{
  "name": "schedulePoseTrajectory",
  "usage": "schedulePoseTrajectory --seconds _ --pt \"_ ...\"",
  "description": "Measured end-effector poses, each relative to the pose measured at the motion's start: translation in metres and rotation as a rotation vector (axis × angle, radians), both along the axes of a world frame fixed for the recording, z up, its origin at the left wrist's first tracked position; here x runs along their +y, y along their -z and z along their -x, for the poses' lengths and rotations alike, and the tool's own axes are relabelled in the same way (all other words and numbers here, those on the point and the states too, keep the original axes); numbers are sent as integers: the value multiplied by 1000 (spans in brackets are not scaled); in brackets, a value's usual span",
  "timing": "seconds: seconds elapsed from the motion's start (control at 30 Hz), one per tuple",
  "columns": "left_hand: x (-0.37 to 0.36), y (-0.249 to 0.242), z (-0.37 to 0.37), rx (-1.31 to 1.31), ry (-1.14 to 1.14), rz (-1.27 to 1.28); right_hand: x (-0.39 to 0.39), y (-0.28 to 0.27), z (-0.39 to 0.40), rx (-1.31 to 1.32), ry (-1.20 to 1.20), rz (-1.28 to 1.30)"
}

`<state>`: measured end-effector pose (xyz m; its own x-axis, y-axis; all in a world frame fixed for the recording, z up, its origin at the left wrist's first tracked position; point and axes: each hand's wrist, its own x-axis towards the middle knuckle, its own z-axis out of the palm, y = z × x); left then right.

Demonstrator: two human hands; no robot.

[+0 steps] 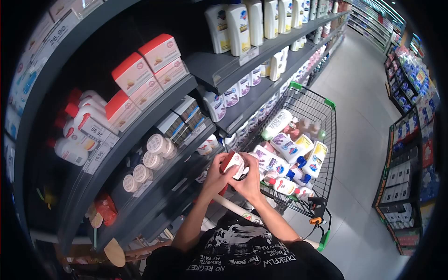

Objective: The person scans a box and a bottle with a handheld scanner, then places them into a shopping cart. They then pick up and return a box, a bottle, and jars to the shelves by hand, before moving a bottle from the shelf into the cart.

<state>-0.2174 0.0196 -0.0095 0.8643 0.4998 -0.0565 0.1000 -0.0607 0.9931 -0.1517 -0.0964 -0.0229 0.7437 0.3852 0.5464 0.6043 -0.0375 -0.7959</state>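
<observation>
A small red-and-white box [233,161] is held up in front of the shopper's chest, between the two hands. The left hand [215,176] grips it from one side, with the thumb across its face, while the fingers of the right hand [250,179] close around the opposite side. Below them, the pale handle [232,206] of a shopping cart [329,103] runs past the shopper's black T-shirt [242,252], which has white lettering.

The cart, a black wire one with green corners, stands just beyond the hands with a heap of bottles in it: lavender-printed bottles [285,147], a yellow-labelled bottle [317,158] with a blue cap, and a white bottle [278,122] with a green end.

To the left, over on the grey shelving [177,95], red-topped cartons [133,74] are stacked beside red-capped bottles [88,122]. Round white jars [153,160] sit on the level underneath, near some dark boxes [184,116]. Farther along, tall white bottles [239,30] line an upper shelf. The tiled floor [357,79] stretches away to the right, with a product display [396,177] across the aisle.
</observation>
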Motion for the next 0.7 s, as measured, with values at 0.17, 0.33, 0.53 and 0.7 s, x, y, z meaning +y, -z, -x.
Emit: schedulePoseTrajectory --seconds 0.17,0.33,0.53,0.7 --pt "19 -20 6 -23 -80 -207 -3 14 2 3 -197 -35" --pt "48 -115 26 -122 -282 -452 -1 14 6 9 -207 -37" --pt "71 -231 60 -359 -266 -839 -1 5 11 21 -212 -15" --pt "71 -304 74 -133 -454 -1313 -4 1 10 27 -201 -17"
